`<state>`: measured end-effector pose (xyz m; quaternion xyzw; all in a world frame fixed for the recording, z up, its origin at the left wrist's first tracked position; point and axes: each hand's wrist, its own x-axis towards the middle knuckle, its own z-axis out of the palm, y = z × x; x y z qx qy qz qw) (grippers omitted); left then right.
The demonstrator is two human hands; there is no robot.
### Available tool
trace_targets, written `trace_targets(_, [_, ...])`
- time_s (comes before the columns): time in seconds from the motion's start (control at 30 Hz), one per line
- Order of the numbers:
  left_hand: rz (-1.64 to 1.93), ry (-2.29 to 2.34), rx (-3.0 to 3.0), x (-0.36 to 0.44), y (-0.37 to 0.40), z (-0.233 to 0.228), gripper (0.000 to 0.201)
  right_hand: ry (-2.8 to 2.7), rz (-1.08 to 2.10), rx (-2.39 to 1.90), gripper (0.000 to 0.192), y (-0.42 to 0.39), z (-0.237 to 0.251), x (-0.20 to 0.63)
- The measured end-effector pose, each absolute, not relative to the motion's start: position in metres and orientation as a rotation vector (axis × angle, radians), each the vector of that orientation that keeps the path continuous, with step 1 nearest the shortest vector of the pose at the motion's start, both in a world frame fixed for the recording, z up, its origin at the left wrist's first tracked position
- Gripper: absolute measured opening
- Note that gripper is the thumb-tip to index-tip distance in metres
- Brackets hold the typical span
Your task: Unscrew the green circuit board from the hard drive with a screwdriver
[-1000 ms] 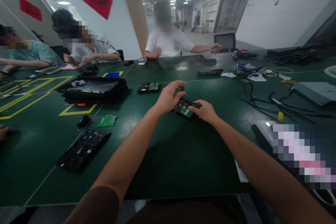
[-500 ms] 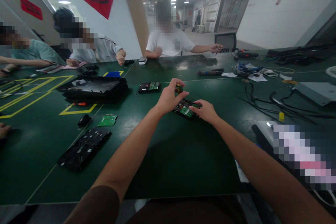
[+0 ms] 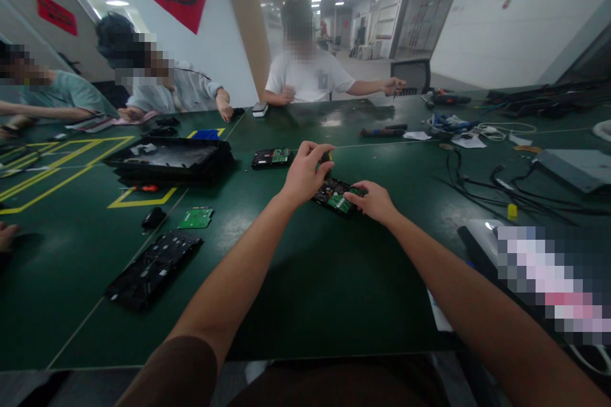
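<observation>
A black hard drive (image 3: 334, 194) with a green circuit board on top lies on the dark green table (image 3: 310, 280), straight ahead. My left hand (image 3: 303, 172) is closed around the yellow-and-black handle of a small screwdriver (image 3: 327, 157), held upright over the drive's far end. My right hand (image 3: 375, 202) presses on the drive's right edge and holds it down. The screwdriver's tip is hidden behind my fingers.
A second hard drive (image 3: 271, 158) lies farther back. At left are stacked black trays (image 3: 169, 162), a loose green board (image 3: 196, 219) and a black panel (image 3: 153, 270). Cables (image 3: 501, 187) spread at right. Three people sit along the far and left sides.
My left hand's fingers have shifted around the screwdriver handle, covering more of it. A person at far left moved an arm forward onto the table. My right hand stays on the drive.
</observation>
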<state>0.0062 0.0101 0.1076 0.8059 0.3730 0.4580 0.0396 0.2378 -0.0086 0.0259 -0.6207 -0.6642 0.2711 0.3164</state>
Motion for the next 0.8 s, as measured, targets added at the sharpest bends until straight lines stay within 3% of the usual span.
trace_targets(0.23, [1.349, 1.044, 2.466, 0.010, 0.013, 0.103, 0.047, -1.755, 0.701, -1.613, 0.047, -0.008, 0.025, 0.238])
trace_targets(0.53, [1.445, 0.941, 2.225, 0.018, 0.009, 0.095, 0.042, -1.752, 0.733, -1.605, 0.047, -0.009, 0.027, 0.238])
trace_targets(0.8, [1.366, 1.033, 2.355, 0.015, 0.009, 0.097, 0.038, -1.757, 0.717, -1.624, 0.048, -0.009, 0.027, 0.238])
